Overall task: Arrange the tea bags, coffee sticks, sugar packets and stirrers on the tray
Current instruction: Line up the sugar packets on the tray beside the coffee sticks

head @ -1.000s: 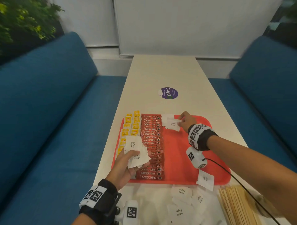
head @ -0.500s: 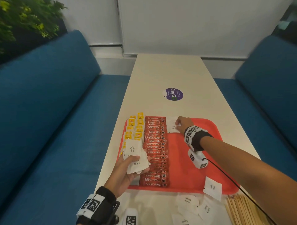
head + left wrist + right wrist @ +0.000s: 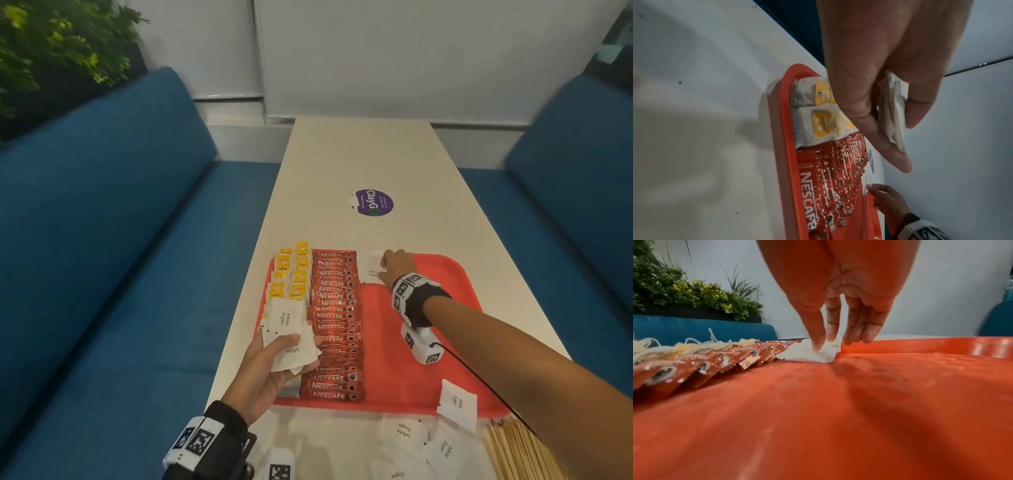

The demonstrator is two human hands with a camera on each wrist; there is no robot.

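The left hand (image 3: 270,373) is raised palm-up, thumb and fingers curled in a grip; the right hand (image 3: 397,267) reaches forward, arm extended, fingertips (image 3: 819,344) apparently pinching, though blurred.

The left hand (image 3: 270,366) and its sugar packets (image 3: 289,334) cover the near tea bags (image 3: 291,274). The stirrers (image 3: 517,452) run off the bottom edge behind the right arm. Print on the far-corner packet (image 3: 370,270) is too small to read, and the right hand (image 3: 397,267) hides its right edge.
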